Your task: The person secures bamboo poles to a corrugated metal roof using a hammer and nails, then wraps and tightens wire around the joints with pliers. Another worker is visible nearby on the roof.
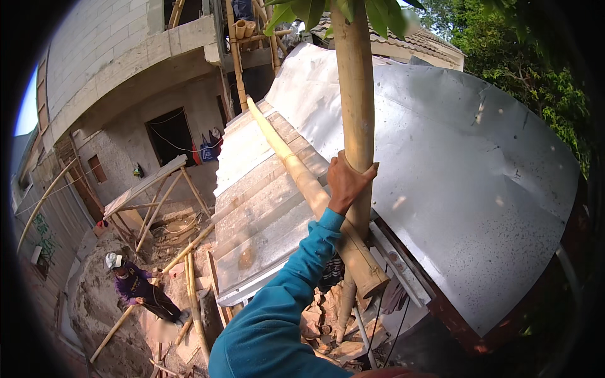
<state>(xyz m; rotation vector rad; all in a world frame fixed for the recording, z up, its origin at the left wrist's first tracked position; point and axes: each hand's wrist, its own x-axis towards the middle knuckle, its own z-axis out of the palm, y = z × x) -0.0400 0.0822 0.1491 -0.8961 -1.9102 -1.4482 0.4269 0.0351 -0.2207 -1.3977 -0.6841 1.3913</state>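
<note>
My left hand [348,183], in a teal sleeve, is closed around an upright, pale, smooth tree trunk [355,82] with green leaves near its top. Just below the hand, my forearm crosses over a thick bamboo pole [296,165]. This pole slopes from the building down toward me, lying along the corrugated roof. Its cut end [373,282] sticks out past the roof edge, close beside the trunk. My right hand is out of view.
Below on the left, a person [134,286] in a white cap holds a long bamboo pole on uneven ground. A bent metal sheet [466,164] covers the right side. Rubble [322,315] lies beneath the roof edge. A bamboo-legged platform [145,183] stands before the concrete building [183,82].
</note>
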